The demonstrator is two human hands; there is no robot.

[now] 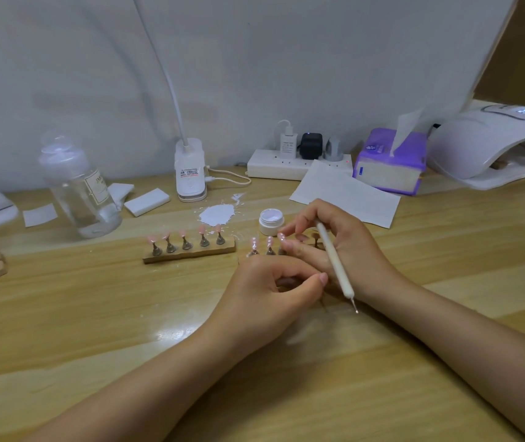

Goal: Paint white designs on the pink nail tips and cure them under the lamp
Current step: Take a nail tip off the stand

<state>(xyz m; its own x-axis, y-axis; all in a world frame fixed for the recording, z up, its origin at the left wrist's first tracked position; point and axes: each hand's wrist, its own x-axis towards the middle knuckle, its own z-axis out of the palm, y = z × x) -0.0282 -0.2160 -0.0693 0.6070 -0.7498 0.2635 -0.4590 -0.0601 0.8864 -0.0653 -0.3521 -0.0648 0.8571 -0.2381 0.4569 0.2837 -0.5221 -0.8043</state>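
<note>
Head view: the right hand [344, 247] has its grip closed round a white dotting pen [334, 261], held the way one holds a pencil. The pen's long axis runs from the fingers down and toward the person, so the free metal tip [357, 311] points back at the body and hovers over bare desk [286, 393]. The working end, up among the fingers, is hidden.

Just ahead of those fingertips stand the pink nail tips [262, 244] on their small metal stands, in a row running left to right. The two leftmost show pale marks; the rest of that row is covered by the hand.

The left hand [270, 291] lies nearer the person, fingers curled loosely with thumb against forefinger. Whether it pinches anything cannot be told.

Beyond the row sits the open pot of white gel [271, 221], just beside the right fingertips. A second wooden holder [189, 252] of pink tips lies to the left.

The curing lamp [494, 148] stands far right at the back, well apart, so the right hand is the nearer one to carry a tip there.
</note>
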